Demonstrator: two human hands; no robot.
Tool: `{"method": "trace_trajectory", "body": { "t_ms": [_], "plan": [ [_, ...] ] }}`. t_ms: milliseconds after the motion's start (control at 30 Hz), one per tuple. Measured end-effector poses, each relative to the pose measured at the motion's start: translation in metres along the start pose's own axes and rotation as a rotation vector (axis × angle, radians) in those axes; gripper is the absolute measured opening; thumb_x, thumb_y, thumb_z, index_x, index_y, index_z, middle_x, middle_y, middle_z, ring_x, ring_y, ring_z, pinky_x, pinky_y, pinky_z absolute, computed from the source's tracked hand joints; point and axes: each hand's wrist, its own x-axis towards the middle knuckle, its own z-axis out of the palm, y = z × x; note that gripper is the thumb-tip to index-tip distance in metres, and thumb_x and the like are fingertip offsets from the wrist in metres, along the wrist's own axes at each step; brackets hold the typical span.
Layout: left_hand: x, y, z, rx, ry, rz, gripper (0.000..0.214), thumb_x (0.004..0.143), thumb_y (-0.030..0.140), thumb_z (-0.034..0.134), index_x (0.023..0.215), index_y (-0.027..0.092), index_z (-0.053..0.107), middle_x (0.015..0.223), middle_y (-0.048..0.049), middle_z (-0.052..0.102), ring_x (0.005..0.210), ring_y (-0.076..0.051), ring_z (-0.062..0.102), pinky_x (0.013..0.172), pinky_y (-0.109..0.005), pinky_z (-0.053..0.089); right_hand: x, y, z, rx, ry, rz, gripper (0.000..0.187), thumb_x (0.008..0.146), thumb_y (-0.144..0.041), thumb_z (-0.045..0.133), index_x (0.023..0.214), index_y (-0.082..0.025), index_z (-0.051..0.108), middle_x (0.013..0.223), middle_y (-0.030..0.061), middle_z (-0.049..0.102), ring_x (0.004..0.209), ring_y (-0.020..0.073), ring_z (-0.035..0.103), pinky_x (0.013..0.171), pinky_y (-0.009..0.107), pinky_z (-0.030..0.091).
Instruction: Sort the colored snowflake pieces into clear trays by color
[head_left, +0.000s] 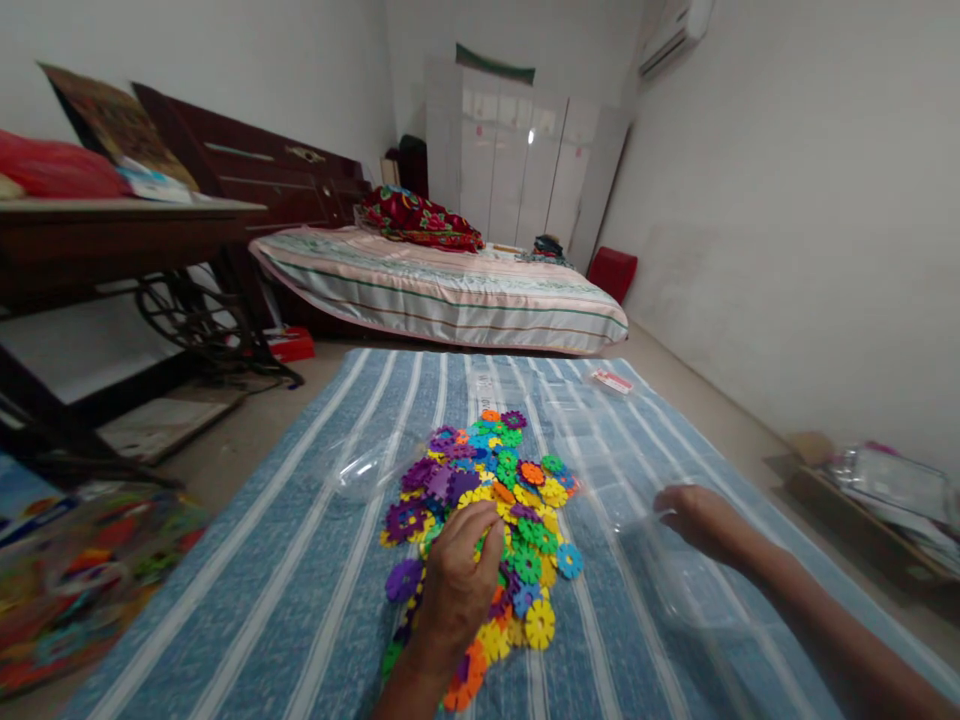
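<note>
A heap of plastic flower-shaped interlocking discs [526,566] in purple, yellow, green, orange and blue lies on a blue striped cloth [300,560]. My left hand [461,565] reaches into the middle of the heap, with fingers curled and thumb drawn in. Bits of green and yellow show by its fingertips, but what it grips is unclear. To the right of the heap, my right hand [694,518] is closed in a pinch above a clear plastic container [694,590]. A shiny edge shows at its fingertips, too faint to name.
More clear plastic containers lie left of the heap [367,468] and right of it [589,435]. A small red-and-white packet [613,381] sits at the far right. Beyond stands a bed [450,300]; at left, a treadle table [127,230]; at right, a floor box [892,520].
</note>
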Motion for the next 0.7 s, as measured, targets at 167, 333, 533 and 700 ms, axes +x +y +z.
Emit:
{"method": "trace_trajectory", "body": {
  "t_ms": [167,333,533,700],
  "plan": [
    [-0.001,-0.001,0.003,-0.001,-0.008,0.010,0.018,0.089,0.024,0.053,0.086,0.018,0.070,0.090,-0.0056,0.075,0.086,-0.017,0.071,0.083,-0.031,0.060,0.000,0.004,0.006,0.009,-0.007,0.030,0.029,0.078,-0.011,0.052,0.093,-0.023,0.074,0.099,0.0066,0.075,0.097,0.0233,0.069,0.084,0.030,0.049],
    [-0.002,-0.004,0.004,0.013,-0.003,0.027,0.019,0.089,0.025,0.052,0.085,0.019,0.070,0.089,-0.0050,0.075,0.084,-0.017,0.071,0.081,-0.030,0.060,0.007,0.003,0.001,0.050,0.028,0.039,0.033,0.077,-0.014,0.060,0.106,-0.022,0.072,0.110,0.0083,0.072,0.105,0.0243,0.067,0.091,0.033,0.049],
    [0.000,-0.016,0.002,0.049,0.045,0.026,0.018,0.089,0.026,0.054,0.086,0.018,0.070,0.091,-0.0060,0.074,0.086,-0.017,0.071,0.084,-0.031,0.059,-0.005,0.039,-0.007,0.056,0.098,0.170,0.046,0.077,-0.012,0.059,0.122,-0.020,0.065,0.127,0.0104,0.065,0.118,0.0232,0.061,0.099,0.033,0.046],
    [0.002,-0.027,-0.002,0.065,0.079,-0.023,0.020,0.089,0.030,0.055,0.088,0.017,0.070,0.094,-0.0069,0.075,0.087,-0.018,0.071,0.085,-0.031,0.058,-0.020,0.074,0.005,-0.044,0.055,0.426,0.044,0.070,-0.003,0.056,0.105,-0.024,0.073,0.110,0.0071,0.073,0.104,0.0219,0.068,0.088,0.030,0.050]
  ]
}}
